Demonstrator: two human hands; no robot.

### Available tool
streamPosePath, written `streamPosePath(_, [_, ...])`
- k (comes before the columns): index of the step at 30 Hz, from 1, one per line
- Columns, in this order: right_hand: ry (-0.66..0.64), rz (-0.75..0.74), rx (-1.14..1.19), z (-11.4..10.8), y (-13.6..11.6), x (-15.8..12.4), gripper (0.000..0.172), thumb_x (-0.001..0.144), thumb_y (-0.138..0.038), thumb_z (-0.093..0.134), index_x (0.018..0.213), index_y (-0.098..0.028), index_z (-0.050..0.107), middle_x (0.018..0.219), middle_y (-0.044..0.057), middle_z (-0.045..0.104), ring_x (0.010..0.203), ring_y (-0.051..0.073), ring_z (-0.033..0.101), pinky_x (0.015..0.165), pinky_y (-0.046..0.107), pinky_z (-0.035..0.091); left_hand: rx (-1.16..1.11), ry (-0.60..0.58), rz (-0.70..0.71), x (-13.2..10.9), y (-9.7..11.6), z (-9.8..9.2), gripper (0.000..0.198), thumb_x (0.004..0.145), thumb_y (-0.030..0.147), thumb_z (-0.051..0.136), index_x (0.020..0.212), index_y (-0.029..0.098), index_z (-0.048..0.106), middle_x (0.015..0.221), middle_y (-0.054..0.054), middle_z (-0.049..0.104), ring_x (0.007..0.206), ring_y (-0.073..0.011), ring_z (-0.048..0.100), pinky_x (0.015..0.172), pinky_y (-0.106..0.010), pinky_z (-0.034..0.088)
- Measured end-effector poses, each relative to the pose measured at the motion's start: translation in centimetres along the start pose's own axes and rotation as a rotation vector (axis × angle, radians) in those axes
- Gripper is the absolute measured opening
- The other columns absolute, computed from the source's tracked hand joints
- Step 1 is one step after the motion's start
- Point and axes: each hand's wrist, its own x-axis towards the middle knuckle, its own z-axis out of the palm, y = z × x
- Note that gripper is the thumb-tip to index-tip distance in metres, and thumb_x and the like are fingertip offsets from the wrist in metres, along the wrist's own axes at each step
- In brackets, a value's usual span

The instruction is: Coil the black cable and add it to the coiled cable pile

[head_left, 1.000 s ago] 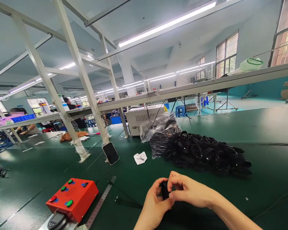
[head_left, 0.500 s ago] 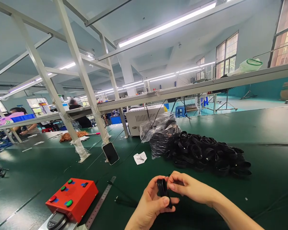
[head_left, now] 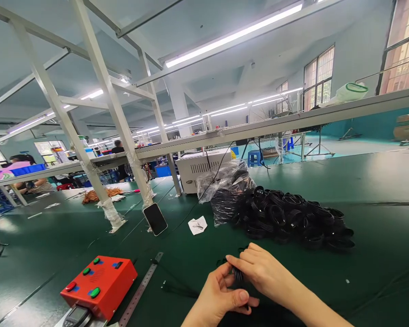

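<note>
left hand (head_left: pixel 219 297), right hand (head_left: pixel 264 272) — clamped on black band (head_left: pixel 238 274); plastic bag (head_left: pixel 221 193) — black bands inside

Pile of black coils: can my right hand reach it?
Probably yes: only green mat lies between the right hand and the pile of black coils, though that hand is pinching a small black coil.

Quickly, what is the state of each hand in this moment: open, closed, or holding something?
Left hand: closed, holding the black coil from below.
Right hand: closed, pinching the same black coil from above.
</note>
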Motion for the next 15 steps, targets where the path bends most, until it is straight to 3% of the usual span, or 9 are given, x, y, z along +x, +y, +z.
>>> streamPosePath(2, [0.006, -0.052, -0.02, 0.4, 0.3, -0.2, 0.04, 0.09, -0.012, 0.044, 0.124, -0.018, 0.063, 0.072, 0.006, 0.061, 0.065, 0.021, 0.051, 0.071, 0.039, 0.039, 0.004, -0.013, -0.002, -0.1, 0.1, 0.0, 0.068, 0.062, 0.032, 0.087, 0.122, 0.019, 0.06, 0.107, -0.015, 0.072, 0.084, -0.0308, 0.076, 0.067, -0.033, 0.059])
streamPosePath(5, [0.046, 0.029, 0.12, 0.7, 0.0, -0.2, 0.041, 0.089, -0.01, 0.042, 0.122, -0.021, 0.063, 0.079, 0.006, 0.062, 0.07, 0.022, 0.051, 0.073, 0.039, 0.04, -0.006, 0.025, 0.04, -0.1, 0.1, 0.0, 0.07, 0.06, 0.029, 0.089, 0.122, 0.018, 0.059, 0.102, -0.014, 0.073, 0.081, -0.0293, 0.076, 0.065, -0.033, 0.058])
streamPosePath(8, [0.104, 0.299, 0.493, 0.4, -0.7, 0.1, 0.041, 0.085, -0.011, 0.043, 0.12, -0.027, 0.056, 0.081, 0.002, 0.058, 0.072, 0.02, 0.052, 0.068, 0.034, 0.043, -0.029, 0.094, 0.126, 0.1, 0.1, 0.3, 0.068, 0.058, 0.026, 0.089, 0.119, 0.02, 0.06, 0.107, -0.013, 0.073, 0.083, -0.0263, 0.075, 0.071, -0.033, 0.058])
streamPosePath(11, [0.142, 0.536, 0.841, -0.3, -1.0, 0.6, 0.01, 0.087, -0.026, 0.054, 0.096, -0.024, 0.056, 0.075, -0.002, 0.052, 0.069, 0.017, 0.049, 0.064, 0.029, 0.041, -0.054, 0.165, 0.195, 0.4, -0.1, 0.4, 0.067, 0.057, 0.026, 0.09, 0.118, 0.022, 0.06, 0.116, -0.012, 0.071, 0.088, -0.0247, 0.074, 0.086, -0.038, 0.056])
streamPosePath(12, [0.132, 0.564, 0.901, -0.5, -1.0, 0.7, 0.01, 0.086, -0.033, 0.058, 0.086, -0.023, 0.055, 0.073, -0.002, 0.052, 0.069, 0.017, 0.048, 0.064, 0.029, 0.04, -0.052, 0.18, 0.201, 0.5, -0.2, 0.4, 0.068, 0.057, 0.026, 0.09, 0.118, 0.023, 0.06, 0.118, -0.012, 0.071, 0.088, -0.0248, 0.074, 0.087, -0.039, 0.055])
streamPosePath(15, [0.052, 0.57, 1.008, -0.7, -0.8, 0.7, 0.036, 0.079, -0.052, 0.067, 0.068, -0.02, 0.053, 0.065, -0.003, 0.052, 0.064, 0.015, 0.049, 0.061, 0.028, 0.038, -0.028, 0.18, 0.193, 0.6, -0.3, 0.4, 0.069, 0.055, 0.027, 0.091, 0.118, 0.023, 0.061, 0.118, -0.012, 0.07, 0.089, -0.0261, 0.073, 0.084, -0.039, 0.056])
